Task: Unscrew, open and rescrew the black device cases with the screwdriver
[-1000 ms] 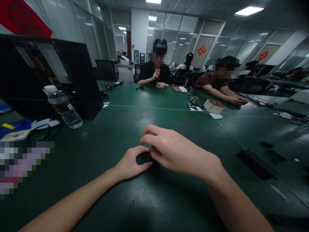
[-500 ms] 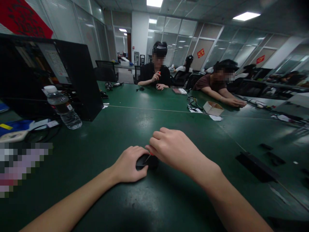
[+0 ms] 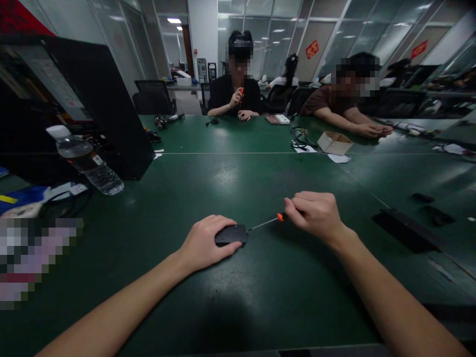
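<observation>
A small flat black casing point(image 3: 232, 235), shaped like a power adapter or mouse, lies on the green table point(image 3: 178, 317). My left hand point(image 3: 206, 243) grips it from the left, thumb on the near side and fingers on the far side. In my closed right hand point(image 3: 316, 213) is a screwdriver point(image 3: 265, 223) with an orange and black handle, the handle mostly hidden by the fingers. Its thin shaft slants down to the left, and the tip is at the right end of the casing; whether it touches, I cannot tell.
A water bottle point(image 3: 87, 161) and an open computer case point(image 3: 122, 114) stand at the left. Black parts point(image 3: 405, 230) lie at the right. Beyond are a small box point(image 3: 334, 143), cables point(image 3: 299, 136) and two seated people, one holding an orange-handled screwdriver point(image 3: 241, 96).
My right hand has moved right with the screwdriver, from above the casing to beside it, and the shaft lies lower. More of the casing shows. The view has tilted downward.
</observation>
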A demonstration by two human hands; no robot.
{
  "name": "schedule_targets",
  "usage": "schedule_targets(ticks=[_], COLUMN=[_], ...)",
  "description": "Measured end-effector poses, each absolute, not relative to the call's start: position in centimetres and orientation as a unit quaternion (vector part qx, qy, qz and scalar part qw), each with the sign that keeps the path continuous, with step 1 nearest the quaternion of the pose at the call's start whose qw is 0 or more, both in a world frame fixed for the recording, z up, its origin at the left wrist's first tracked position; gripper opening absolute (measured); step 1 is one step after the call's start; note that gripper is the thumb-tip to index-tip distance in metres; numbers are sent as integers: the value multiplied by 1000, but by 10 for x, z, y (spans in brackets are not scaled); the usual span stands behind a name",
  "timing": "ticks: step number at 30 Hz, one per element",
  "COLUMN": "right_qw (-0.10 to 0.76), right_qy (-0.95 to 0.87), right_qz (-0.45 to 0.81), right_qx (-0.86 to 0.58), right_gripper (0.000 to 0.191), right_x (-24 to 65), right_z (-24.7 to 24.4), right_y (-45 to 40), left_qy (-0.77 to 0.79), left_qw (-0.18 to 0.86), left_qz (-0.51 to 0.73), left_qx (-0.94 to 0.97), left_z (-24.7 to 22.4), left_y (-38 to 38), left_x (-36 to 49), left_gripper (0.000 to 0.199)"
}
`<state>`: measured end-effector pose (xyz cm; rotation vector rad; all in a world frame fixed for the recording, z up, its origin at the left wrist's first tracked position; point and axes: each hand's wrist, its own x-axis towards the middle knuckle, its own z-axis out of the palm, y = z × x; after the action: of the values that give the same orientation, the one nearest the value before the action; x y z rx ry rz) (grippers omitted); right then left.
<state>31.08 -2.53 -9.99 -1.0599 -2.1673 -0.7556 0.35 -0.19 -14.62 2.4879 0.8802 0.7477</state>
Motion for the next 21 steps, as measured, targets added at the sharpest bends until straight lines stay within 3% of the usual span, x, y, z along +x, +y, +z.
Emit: schedule_targets(ticks=[21], right_qw=[268], right_qy=[-820], right_qz=[-216], right_qx=[-457], right_gripper=[50], right_x=[304], right_z=[-102], right_y=[-31], left_qy=[306], left_qw=[192], left_qz=[258], left_qx=[896], left_z=[-142], left_y=[-3], left_x=[3], left_gripper=[39])
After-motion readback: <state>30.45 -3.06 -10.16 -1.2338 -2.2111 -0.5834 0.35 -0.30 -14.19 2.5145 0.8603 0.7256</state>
